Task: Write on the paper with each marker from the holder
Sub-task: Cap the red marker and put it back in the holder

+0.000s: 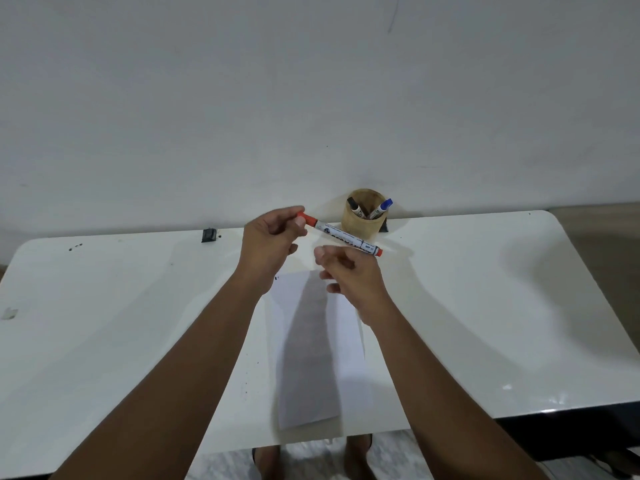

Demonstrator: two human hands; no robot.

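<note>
A red-capped marker (341, 236) with a white barrel lies almost level in the air above the far end of the paper (311, 348). My left hand (268, 242) pinches its red cap end. My right hand (349, 275) holds the barrel near the red tail end from below. Behind them a round tan holder (363, 220) stands at the table's far edge, against the wall. In the holder stand a black marker (355, 206) and a blue marker (382, 207). The white paper lies on the white table (485, 306), partly hidden by my forearms.
A small black object (209, 235) sits at the table's far edge to the left. The white wall rises right behind the table. The table's near edge runs below the paper, with feet showing on the floor beneath.
</note>
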